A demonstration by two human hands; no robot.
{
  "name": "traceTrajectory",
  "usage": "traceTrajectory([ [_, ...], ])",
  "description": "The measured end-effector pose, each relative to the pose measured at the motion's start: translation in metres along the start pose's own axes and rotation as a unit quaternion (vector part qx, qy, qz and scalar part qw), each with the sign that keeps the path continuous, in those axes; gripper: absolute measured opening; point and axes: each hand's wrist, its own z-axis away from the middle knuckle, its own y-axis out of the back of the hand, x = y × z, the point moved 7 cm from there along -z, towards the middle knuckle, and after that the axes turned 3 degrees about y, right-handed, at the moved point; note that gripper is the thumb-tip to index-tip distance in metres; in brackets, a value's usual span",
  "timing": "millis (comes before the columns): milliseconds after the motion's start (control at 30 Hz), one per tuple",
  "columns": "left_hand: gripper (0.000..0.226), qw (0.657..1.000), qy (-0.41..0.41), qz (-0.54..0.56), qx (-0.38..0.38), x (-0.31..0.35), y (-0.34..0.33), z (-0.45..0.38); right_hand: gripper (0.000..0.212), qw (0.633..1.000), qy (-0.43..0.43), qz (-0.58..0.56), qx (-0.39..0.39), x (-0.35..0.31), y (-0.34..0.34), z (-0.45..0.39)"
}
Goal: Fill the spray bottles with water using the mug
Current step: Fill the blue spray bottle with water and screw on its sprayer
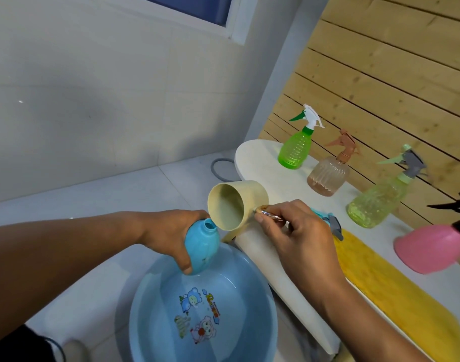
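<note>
White table (265,163) carries 4 spray bottles (294,148), a yellow cloth (396,293), a loose sprayer head (334,226)

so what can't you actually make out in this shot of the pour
Head view only:
- Water level in the blue bottle: opaque wall, left hand wraps it.
- Mug handle: covered by the right hand.
- Loose sprayer head: mostly behind that hand.
- Pink bottle: blurred, nozzle cut by the right edge.

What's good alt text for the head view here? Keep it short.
A person's right hand tips a beige mug toward the open neck of a blue bottle held by the left hand over a blue basin. Four capped spray bottles stand on the white table at right.
</note>
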Motion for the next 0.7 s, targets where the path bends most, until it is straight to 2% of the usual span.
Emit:
traceTrajectory([
  [700, 0.085, 1.0, 0.001, -0.002, 0.007, 0.001, 0.001, 0.0, 0.015, 0.994, 0.083, 0.058, 0.03, -0.016, 0.005, 0.001],
])
